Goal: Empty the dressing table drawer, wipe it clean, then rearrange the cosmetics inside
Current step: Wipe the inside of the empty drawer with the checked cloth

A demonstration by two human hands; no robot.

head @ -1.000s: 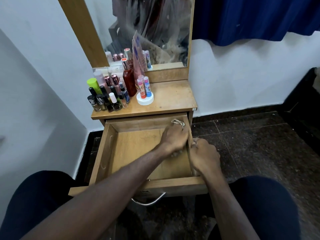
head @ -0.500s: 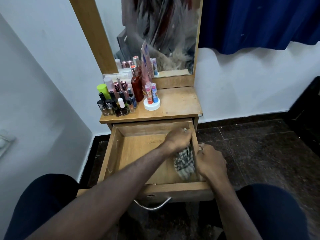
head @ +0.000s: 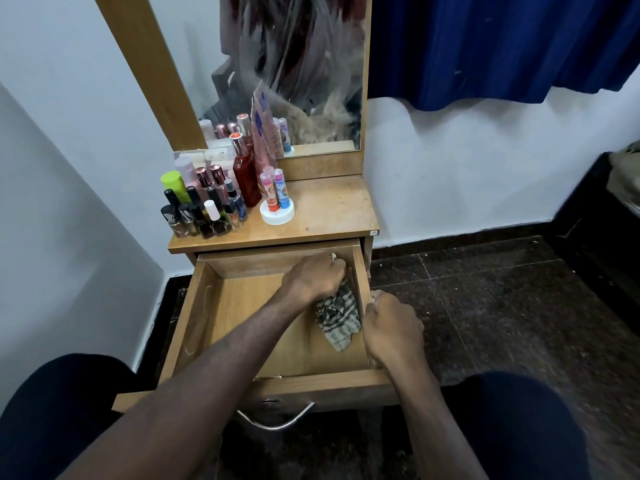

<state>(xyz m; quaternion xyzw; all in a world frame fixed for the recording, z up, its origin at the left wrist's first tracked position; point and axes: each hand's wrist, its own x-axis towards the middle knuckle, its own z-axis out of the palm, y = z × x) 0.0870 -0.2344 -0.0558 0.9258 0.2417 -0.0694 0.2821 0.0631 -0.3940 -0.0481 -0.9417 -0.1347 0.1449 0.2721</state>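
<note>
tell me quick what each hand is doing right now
Left hand: grips the cloth inside the drawer.
Right hand: curled over the drawer's right side wall, holding it.

White painted walls meet in a corner on the left, where a second wall runs toward the viewer. A dark blue curtain hangs at the upper right, its hem ending partway down the wall. The floor is dark speckled stone tile with thin pale joints and a dark skirting along the wall base. A mirror in a wooden frame stands upright against the wall. Dark furniture shows at the right edge.
</note>
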